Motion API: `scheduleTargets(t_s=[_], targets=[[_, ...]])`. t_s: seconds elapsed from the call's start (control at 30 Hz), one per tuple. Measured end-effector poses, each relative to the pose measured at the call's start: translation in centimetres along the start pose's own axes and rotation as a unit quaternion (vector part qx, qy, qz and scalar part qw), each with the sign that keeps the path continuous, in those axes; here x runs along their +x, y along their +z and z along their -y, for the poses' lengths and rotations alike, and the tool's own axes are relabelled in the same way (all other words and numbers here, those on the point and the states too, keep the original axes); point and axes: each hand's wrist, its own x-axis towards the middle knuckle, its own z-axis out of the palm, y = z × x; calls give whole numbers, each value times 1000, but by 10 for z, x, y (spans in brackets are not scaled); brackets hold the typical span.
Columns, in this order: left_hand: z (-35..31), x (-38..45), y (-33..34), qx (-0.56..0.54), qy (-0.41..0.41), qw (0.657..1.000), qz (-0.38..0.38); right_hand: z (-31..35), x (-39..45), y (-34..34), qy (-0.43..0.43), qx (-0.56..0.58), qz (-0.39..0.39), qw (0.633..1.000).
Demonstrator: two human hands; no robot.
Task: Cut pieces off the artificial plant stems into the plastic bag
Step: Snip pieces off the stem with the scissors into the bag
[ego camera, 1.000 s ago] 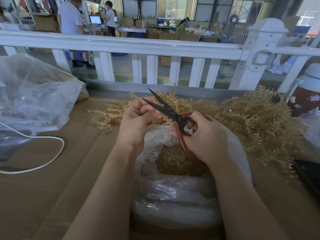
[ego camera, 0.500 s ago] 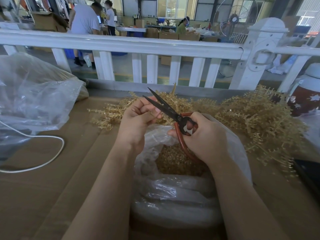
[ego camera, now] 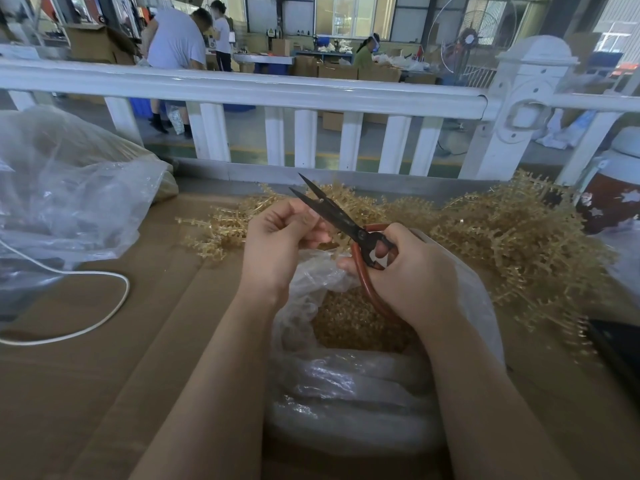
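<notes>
We risk nicking a fingertip: our left hand (ego camera: 277, 242) pinches something small, hidden by the fingers, right against the parted blades of the scissors (ego camera: 341, 221). Our right hand (ego camera: 408, 275) grips the red handles, blades pointing up and away. The plastic bag (ego camera: 346, 386) lies open directly beneath both hands, stems (ego camera: 512, 233) heaped beyond.

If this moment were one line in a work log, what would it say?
right hand: holds scissors, blades open | left hand: pinches something hidden, beside blades | bag: open below, holds golden pieces
</notes>
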Motion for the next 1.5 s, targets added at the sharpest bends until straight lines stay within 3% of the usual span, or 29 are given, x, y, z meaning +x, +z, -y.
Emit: scheduleTargets(t_s=[0.8, 1.0, 1.1, 1.23, 1.5], targets=[[1, 0, 1, 11, 11, 1000, 4, 0, 3, 3, -25, -15, -33, 999], [1, 0, -1, -37, -53, 998, -11, 1, 2, 3, -26, 8, -12, 1000], [0, 2, -5, -114, -98, 988, -27, 3, 2, 2, 28, 79, 4, 996], [-3, 4, -8, -215, -139, 966, -27, 2, 7, 0, 177, 169, 33, 969], [-3, 6, -11, -315, -178, 932, -2, -3, 14, 0, 282, 308, 57, 907]])
